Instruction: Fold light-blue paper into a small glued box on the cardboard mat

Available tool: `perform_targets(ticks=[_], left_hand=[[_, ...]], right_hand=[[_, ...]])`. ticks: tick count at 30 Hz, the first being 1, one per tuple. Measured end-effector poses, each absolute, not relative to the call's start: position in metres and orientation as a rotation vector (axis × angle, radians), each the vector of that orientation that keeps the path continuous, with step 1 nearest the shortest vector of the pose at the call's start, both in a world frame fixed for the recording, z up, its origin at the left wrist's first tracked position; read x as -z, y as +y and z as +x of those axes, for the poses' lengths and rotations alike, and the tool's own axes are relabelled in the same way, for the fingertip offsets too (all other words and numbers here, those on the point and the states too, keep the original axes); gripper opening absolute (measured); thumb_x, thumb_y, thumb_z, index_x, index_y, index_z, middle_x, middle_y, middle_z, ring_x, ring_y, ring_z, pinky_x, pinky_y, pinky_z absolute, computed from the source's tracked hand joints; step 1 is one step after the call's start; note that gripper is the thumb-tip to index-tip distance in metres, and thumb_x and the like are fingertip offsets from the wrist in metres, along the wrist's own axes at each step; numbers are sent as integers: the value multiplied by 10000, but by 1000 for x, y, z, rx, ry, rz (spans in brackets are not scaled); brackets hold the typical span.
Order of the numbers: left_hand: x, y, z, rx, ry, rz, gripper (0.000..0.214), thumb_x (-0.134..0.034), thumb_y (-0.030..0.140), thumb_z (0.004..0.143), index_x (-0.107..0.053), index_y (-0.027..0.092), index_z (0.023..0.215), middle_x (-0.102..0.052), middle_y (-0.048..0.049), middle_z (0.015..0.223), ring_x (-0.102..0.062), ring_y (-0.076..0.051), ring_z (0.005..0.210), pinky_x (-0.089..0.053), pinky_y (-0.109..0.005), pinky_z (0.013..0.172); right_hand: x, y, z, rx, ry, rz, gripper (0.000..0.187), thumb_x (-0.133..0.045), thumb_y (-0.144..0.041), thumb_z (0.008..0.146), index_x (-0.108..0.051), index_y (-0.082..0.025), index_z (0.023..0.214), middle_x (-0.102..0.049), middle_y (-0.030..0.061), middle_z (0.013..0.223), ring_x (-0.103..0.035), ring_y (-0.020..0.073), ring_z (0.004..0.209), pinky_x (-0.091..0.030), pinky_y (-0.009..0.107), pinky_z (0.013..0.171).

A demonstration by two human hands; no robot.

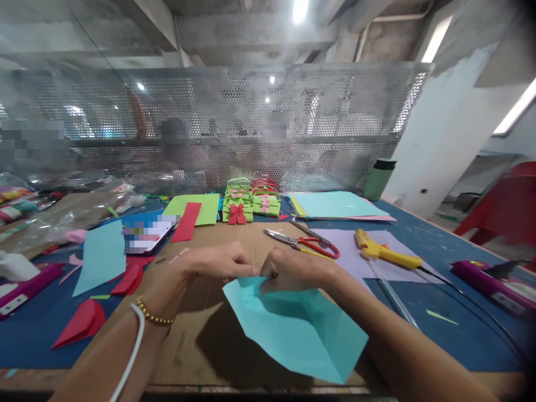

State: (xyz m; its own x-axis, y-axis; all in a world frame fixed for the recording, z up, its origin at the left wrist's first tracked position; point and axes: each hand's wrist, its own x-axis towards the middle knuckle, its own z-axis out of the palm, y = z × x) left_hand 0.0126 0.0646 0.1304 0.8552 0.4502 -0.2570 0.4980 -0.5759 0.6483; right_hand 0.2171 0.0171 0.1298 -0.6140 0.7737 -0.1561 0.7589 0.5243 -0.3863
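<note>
A light blue sheet of paper (288, 340), folded with creased sides standing up, is held above the brown cardboard (184, 340). My left hand (224, 261) pinches its far edge with bent fingers. Close beside it, my right hand (288, 271) is closed on the same edge, with its fingers curled partly inside the fold. The two hands almost touch. Just beyond my right hand lie scissors (310, 242) with red handles, their blades pointing left. Farther back stand several small green paper bags (238, 211) with bows and handles.
A yellow glue gun (387, 254) lies on purple paper (402, 268) at right, its cord running towards a purple power strip (489, 285). Coloured sheets (339, 205) and a green bottle (378, 180) are behind. At left are a phone (151, 237), red paper pieces (81, 321) and blue paper (103, 254).
</note>
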Motion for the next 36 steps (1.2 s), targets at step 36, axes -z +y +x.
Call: perform_targets(ticks=[36], left_hand=[[-132, 62, 18, 87, 535, 2335, 222, -540, 225, 777, -445, 171, 584, -315, 62, 546, -293, -80, 516, -214, -228, 465]], right_hand=[[-125, 24, 220, -725, -2671, -1155, 287, -537, -321, 867, -670, -139, 689, -476, -49, 580, -391, 77, 547, -253, 224, 514]])
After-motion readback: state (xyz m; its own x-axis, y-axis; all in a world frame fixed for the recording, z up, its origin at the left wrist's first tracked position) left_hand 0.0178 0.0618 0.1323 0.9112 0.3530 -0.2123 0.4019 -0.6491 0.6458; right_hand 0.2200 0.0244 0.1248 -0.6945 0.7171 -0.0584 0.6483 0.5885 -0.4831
